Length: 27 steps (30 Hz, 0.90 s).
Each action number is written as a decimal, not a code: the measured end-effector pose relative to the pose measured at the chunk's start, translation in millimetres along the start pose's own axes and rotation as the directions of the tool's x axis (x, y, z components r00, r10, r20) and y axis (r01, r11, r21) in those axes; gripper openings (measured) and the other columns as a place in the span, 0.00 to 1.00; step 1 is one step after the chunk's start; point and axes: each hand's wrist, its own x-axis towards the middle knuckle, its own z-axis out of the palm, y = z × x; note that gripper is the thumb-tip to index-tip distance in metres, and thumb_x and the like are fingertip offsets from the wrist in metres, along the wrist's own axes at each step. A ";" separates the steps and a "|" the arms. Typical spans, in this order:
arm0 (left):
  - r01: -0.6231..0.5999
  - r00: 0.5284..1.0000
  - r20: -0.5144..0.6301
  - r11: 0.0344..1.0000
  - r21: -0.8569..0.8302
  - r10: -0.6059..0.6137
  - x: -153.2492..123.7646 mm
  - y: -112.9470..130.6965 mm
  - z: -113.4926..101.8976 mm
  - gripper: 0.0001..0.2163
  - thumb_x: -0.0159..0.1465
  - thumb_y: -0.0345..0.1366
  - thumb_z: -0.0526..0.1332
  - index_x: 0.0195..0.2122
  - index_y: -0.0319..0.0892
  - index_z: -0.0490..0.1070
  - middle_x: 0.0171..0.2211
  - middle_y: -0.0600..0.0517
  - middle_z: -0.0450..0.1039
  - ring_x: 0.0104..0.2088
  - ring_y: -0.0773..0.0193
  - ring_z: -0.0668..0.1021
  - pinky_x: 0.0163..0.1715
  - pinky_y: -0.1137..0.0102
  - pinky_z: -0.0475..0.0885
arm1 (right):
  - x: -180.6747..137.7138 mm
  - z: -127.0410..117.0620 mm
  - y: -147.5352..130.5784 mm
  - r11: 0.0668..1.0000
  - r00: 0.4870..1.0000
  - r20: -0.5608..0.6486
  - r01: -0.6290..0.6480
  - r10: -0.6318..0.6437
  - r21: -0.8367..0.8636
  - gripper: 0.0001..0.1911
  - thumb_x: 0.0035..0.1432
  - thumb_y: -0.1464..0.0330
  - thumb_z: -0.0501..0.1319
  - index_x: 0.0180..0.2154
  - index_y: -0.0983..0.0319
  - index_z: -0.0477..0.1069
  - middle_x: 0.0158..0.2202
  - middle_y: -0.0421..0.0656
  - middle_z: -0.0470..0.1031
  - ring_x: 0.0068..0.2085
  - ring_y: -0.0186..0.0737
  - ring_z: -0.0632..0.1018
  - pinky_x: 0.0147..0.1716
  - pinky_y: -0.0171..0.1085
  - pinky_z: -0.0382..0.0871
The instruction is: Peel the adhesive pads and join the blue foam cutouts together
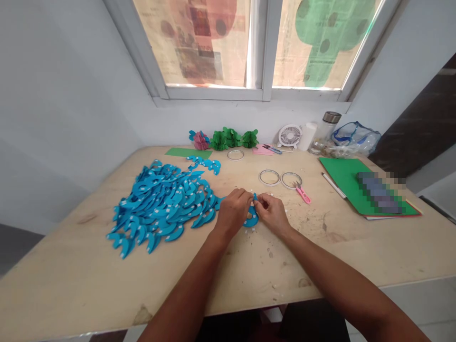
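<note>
A blue curved cutout [252, 219] lies between my two hands at the middle of the table. My left hand [233, 209] is closed on its left side, the fingers bent over and partly hiding it. My right hand [273, 212] pinches its upper right part between thumb and fingertips. To the left of my hands spreads a large heap of similar blue cutouts [167, 194], many bearing small white squares. Tiny white scraps are scattered on the table just below the held piece.
Tape rolls [269, 177] and pink snips [302, 194] lie beyond my right hand. Farther right are a white pen [334, 185] and green sheets [342, 173]. Along the wall stand green paper figures [231, 137], a small fan [289, 136] and a glass bottle [326, 130].
</note>
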 end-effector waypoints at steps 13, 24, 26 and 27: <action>0.068 0.998 0.022 0.996 -0.064 -0.067 2.4 1.0 -2.4 0.09 0.63 0.29 0.49 0.28 0.42 0.66 0.28 0.50 0.69 0.31 0.62 0.71 0.29 0.70 0.64 | 0.8 2.0 4.5 0.998 0.998 0.041 -0.040 0.038 0.056 0.09 0.51 0.66 0.55 0.22 0.62 0.66 0.17 0.36 0.61 0.22 0.31 0.62 0.22 0.31 0.55; 0.079 0.994 -0.054 0.962 -0.263 -0.097 -0.6 -6.4 5.1 0.07 0.62 0.31 0.52 0.30 0.42 0.67 0.28 0.52 0.70 0.29 0.65 0.73 0.30 0.71 0.66 | 3.9 1.1 6.5 0.991 0.997 0.041 -0.072 0.068 0.113 0.09 0.50 0.66 0.56 0.24 0.63 0.69 0.18 0.37 0.64 0.22 0.32 0.64 0.21 0.31 0.56; 0.077 0.994 -0.056 0.958 -0.277 -0.096 -1.0 -7.0 5.5 0.05 0.61 0.32 0.54 0.30 0.42 0.67 0.28 0.52 0.71 0.29 0.65 0.72 0.29 0.72 0.66 | 3.9 0.8 6.5 0.991 0.997 0.045 -0.067 0.062 0.119 0.09 0.50 0.66 0.56 0.24 0.63 0.69 0.18 0.37 0.64 0.22 0.32 0.64 0.21 0.31 0.56; 0.078 0.993 -0.059 0.957 -0.278 -0.098 -1.1 -7.3 5.8 0.05 0.61 0.32 0.54 0.29 0.42 0.67 0.28 0.52 0.71 0.28 0.66 0.72 0.29 0.72 0.66 | 3.8 0.9 6.5 0.991 0.997 0.046 -0.063 0.058 0.121 0.09 0.50 0.66 0.56 0.23 0.63 0.69 0.18 0.36 0.64 0.22 0.32 0.64 0.21 0.31 0.56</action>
